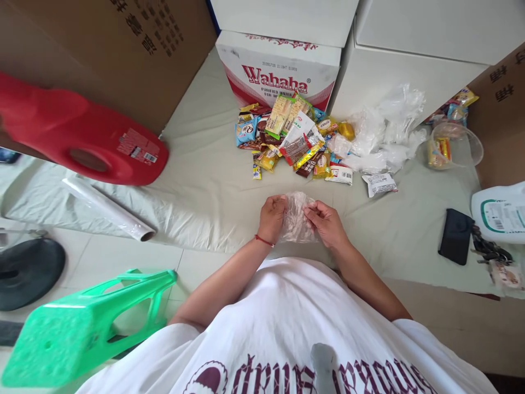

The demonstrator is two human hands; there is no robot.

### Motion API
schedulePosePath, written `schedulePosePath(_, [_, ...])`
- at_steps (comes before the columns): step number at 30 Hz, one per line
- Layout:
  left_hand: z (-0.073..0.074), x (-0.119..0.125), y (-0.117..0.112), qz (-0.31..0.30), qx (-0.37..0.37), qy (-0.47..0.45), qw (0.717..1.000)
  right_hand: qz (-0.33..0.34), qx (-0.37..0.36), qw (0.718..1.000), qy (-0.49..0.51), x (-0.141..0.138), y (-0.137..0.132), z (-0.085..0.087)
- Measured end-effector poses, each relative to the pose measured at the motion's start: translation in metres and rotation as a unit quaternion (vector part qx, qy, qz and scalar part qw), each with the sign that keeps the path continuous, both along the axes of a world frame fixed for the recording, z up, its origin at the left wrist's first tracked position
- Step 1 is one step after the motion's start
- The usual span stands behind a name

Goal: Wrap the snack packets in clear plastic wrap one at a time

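Note:
Both my hands hold a thin clear plastic bag (296, 219) just in front of my body, above a pale sheet (205, 186) spread on the floor. My left hand (271, 217) grips the bag's left edge with curled fingers. My right hand (327, 222) pinches its right edge. Beyond the bag lies a heap of small wrapped snacks (287, 139). To the right of that heap sits a pile of crumpled clear bags (385, 137).
A Wahaha carton (279, 68) and white boxes stand behind the snacks. At the right: a clear bowl (455, 145) with snacks, a black case (454, 236), a white jug (500, 213). At the left: a red jug (77, 137), a film roll (109, 210), a green stool (82, 328).

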State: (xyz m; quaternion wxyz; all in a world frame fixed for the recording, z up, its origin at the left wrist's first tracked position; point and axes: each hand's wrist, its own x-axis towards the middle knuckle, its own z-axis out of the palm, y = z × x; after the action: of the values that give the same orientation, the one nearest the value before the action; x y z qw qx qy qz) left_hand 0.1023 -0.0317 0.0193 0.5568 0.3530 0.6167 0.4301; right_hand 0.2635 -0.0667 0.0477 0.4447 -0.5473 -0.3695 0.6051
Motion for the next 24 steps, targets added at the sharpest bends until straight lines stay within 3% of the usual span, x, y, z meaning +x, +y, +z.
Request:
schedulePosePath(7, [-0.005, 0.002, -0.002, 0.016, 0.104, 0.014, 0.994, -0.112, -0.005, 0.993, -0.035, 0.023, -0.017, -0.007])
schedulePosePath(10, [-0.009, -0.008, 0.001, 0.029, 0.108, 0.037, 0.993, -0.158, -0.011, 0.986, -0.059, 0.035, -0.023, -0.01])
schedulePosePath(14, [-0.014, -0.038, 0.012, -0.029, 0.103, 0.131, 0.986, -0.194, -0.004, 0.975, -0.112, 0.062, -0.028, -0.019])
schedulePosePath(17, [-0.018, -0.055, 0.016, -0.065, 0.121, 0.178, 0.974, -0.172, 0.004, 0.96, -0.221, 0.088, -0.027, -0.028])
schedulePosePath(20, [-0.019, -0.057, 0.014, -0.077, 0.135, 0.192, 0.969, -0.114, 0.04, 0.915, -0.386, 0.107, -0.018, -0.027])
schedulePosePath(23, [-0.017, -0.049, 0.007, -0.076, 0.153, 0.201, 0.965, -0.139, 0.15, 0.832, -0.515, 0.107, -0.004, -0.01])
schedulePosePath(24, [-0.015, -0.047, 0.005, -0.074, 0.16, 0.205, 0.963, -0.146, 0.187, 0.82, -0.521, 0.101, 0.0, -0.003])
